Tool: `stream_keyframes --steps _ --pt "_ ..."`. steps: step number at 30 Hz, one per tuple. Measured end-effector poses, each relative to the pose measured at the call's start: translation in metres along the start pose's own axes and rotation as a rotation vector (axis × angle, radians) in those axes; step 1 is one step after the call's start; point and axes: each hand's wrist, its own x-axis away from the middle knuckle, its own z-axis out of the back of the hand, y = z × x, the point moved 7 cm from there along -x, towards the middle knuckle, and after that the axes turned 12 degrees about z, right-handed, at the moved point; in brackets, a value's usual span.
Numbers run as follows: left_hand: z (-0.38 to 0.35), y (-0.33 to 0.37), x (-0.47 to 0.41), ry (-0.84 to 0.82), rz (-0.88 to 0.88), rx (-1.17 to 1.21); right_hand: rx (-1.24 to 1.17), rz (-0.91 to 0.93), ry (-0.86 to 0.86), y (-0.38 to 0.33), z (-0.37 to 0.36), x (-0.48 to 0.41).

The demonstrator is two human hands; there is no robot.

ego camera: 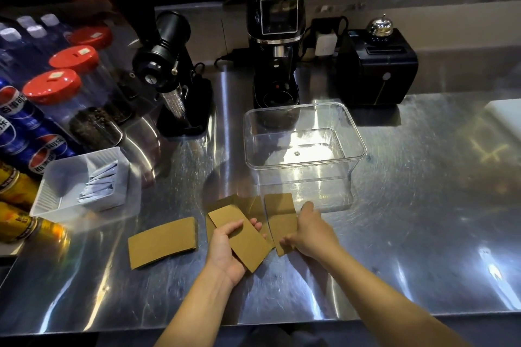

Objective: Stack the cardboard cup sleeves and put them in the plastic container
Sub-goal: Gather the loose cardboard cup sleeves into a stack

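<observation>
**Q:** State of the left hand?

**A:** Left hand (225,248), lower centre of frame: palm up, thumb and fingers curled round a cardboard sleeve (248,245) that lies across the palm. Left forearm (194,304): bare, enters from the bottom edge, angled up and right.

**Q:** And the right hand?

**A:** Right hand (314,229), just right of the left: back upward, digits closed on the right edge of a second sleeve (280,215). Right forearm (394,298): bare, enters from the lower right corner, angled up and left. The hands are near, not touching.
</observation>
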Motion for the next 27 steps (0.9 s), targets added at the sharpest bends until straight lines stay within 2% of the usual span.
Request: stream_keyframes --steps 9,17,23,27 --pt "0.006 0.007 -0.004 -0.001 0.004 0.007 -0.148 -0.06 -0.087 0.001 -0.01 0.001" --pt "0.007 0.007 -0.003 -0.006 -0.021 -0.006 -0.057 -0.013 -0.074 -0.006 -0.013 0.006" --pt "0.007 0.01 -0.002 -0.013 -0.036 -0.008 -0.348 0.081 -0.103 0.001 -0.012 -0.002" --pt "0.005 0.013 0.0 -0.064 -0.051 0.028 -0.559 0.105 0.084 0.016 0.009 -0.005"
